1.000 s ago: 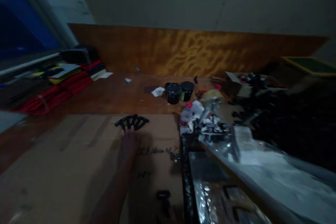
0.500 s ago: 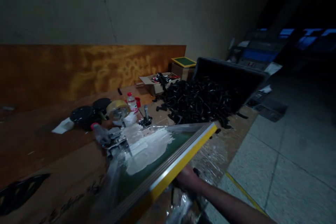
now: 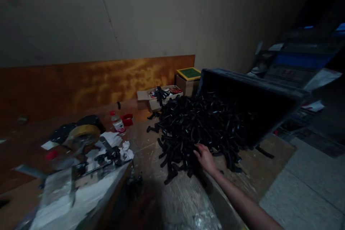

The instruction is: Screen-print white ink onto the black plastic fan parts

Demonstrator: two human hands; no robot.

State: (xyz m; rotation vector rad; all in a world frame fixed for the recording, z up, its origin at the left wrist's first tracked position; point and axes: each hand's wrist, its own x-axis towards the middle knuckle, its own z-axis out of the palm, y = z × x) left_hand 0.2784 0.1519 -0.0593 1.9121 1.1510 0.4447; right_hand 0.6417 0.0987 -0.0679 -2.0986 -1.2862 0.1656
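Observation:
My right hand (image 3: 206, 158) reaches over the near edge of a heap of black curved plastic pieces (image 3: 199, 118), thumb and fingers apart, the fingertips at the pieces. Whether it touches one is hard to make out. A dark, blurred shape low in the middle appears to be my left hand (image 3: 142, 205), beside the raised edge of a screen-printing frame; its fingers are lost in shadow. White paste (image 3: 99, 187) lies on the tilted screen at the lower left. Dark clamp hardware (image 3: 109, 156) stands at its far end.
A large dark bin (image 3: 250, 104) lies tipped behind the heap. Further left are a small carton (image 3: 153, 104), a red-capped bottle (image 3: 118, 124), a red ring (image 3: 127, 119), a tape roll (image 3: 84, 133) and crumpled paper (image 3: 126, 151). Plastic wrap (image 3: 185, 201) covers the near tabletop.
My right hand has moved from beneath the screen frame forward to the black pieces. The view has shifted, and the frame now sits further to the lower left.

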